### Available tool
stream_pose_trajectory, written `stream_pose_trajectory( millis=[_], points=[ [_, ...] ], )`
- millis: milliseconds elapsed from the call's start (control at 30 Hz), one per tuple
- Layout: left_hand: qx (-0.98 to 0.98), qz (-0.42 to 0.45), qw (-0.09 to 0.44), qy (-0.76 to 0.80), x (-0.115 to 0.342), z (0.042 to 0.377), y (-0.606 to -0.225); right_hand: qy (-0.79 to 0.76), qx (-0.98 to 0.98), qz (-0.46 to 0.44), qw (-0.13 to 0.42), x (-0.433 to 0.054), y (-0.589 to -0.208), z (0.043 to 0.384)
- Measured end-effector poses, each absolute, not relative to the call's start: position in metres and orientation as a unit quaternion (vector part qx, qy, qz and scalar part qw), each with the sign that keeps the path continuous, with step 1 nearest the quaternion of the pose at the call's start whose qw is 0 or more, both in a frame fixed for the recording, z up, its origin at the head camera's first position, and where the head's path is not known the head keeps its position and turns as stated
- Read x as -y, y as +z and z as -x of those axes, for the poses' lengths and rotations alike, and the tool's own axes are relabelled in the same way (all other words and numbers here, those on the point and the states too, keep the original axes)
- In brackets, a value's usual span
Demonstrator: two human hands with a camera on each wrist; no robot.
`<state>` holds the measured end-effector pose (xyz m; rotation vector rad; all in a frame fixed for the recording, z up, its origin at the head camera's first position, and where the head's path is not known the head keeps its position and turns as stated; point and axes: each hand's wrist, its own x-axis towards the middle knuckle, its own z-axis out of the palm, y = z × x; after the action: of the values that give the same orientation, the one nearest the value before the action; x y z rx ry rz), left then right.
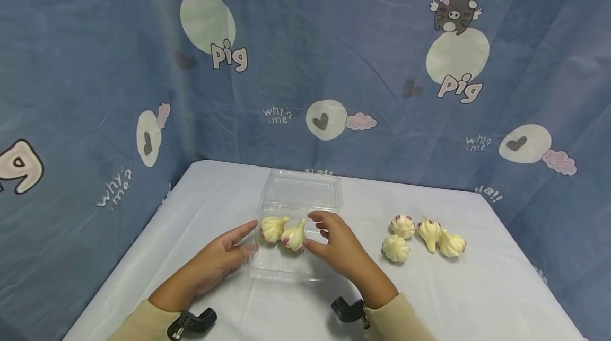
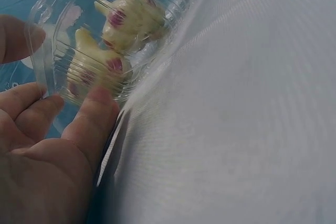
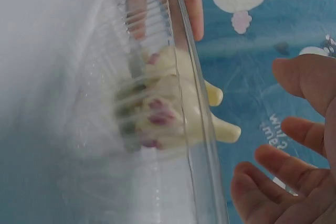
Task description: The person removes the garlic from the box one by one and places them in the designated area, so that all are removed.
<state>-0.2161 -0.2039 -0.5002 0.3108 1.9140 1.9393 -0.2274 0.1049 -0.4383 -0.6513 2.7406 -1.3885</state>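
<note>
A clear plastic clamshell box (image 1: pixel 281 272) lies on the table with its lid (image 1: pixel 303 190) folded back, away from me. Two garlic bulbs (image 1: pixel 273 228) are in its base, side by side with their stems up. My left hand (image 1: pixel 217 259) is at the box's left side, fingers extended; in the left wrist view a fingertip (image 2: pixel 100 98) touches the ribbed wall. Over the right side of the box is my right hand (image 1: pixel 341 243), its fingers loosely bent and holding nothing. The right wrist view shows those fingers (image 3: pixel 294 166) apart from the bulbs.
Several more garlic bulbs (image 1: pixel 429 232) lie grouped on the white tablecloth (image 1: pixel 477 293) to the right of the box. Behind the table hangs a blue printed curtain (image 1: pixel 382 65). Each wrist wears a black camera mount (image 1: pixel 198 321).
</note>
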Motion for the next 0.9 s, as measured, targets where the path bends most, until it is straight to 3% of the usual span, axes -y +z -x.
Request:
stream_pose_trajectory(
  millis=[900],
  points=[
    [-0.690,-0.104,0.197,0.689,0.203,0.216,-0.499,-0.397,-0.900,0.177,0.019,-0.074,-0.456,0.236]
  ],
)
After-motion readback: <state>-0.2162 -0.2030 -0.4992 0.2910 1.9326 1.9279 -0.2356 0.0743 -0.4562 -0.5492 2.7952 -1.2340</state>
